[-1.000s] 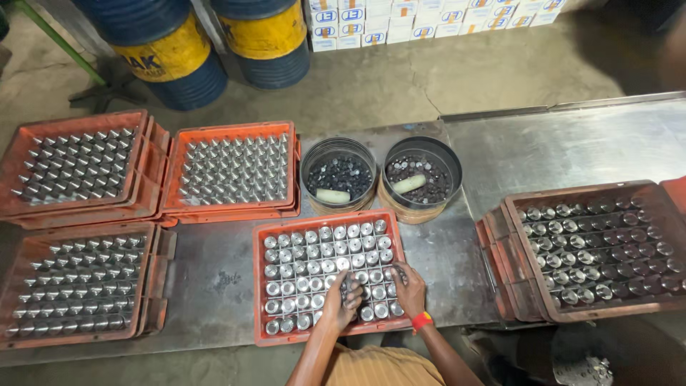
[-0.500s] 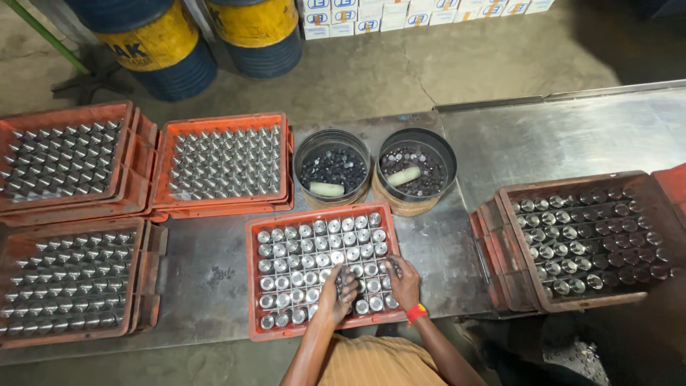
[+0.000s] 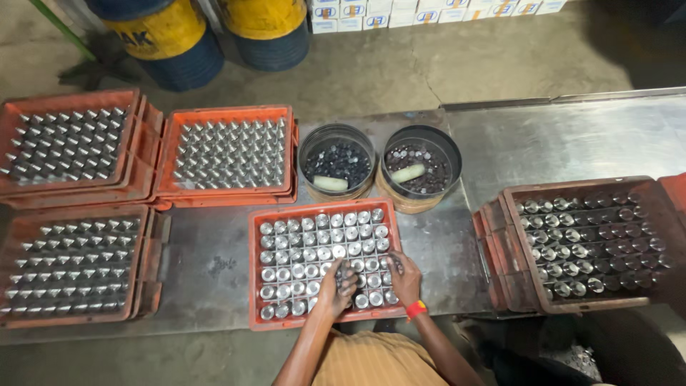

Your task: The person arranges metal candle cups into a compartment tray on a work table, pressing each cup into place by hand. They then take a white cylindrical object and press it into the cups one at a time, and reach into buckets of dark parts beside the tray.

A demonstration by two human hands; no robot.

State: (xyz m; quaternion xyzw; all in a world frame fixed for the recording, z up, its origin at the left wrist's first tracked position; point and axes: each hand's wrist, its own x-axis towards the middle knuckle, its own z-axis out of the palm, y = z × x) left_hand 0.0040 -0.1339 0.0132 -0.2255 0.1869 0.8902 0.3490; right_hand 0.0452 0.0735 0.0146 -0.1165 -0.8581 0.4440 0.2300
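Steel worktop [image 3: 557, 143] over concrete floor, drums and stacked cartons behind. Orange tray [image 3: 325, 318] of upright metal cylinders [image 3: 318, 251] at near edge, directly below both hands. Left hand [image 3: 337, 284] curled, fingertips down among cylinders in near rows; actual grip not discernible. Right hand [image 3: 404, 275] just beside, fingers bent onto neighbouring cylinders, red wristband [image 3: 416, 309] showing. Cylinder axes vertical. Two round bowls [image 3: 379, 164] of small dark parts beyond tray, well apart from hands.

both hands [image 3: 371, 280] slightly farther up the tray of metal cylinders [image 3: 321, 268]
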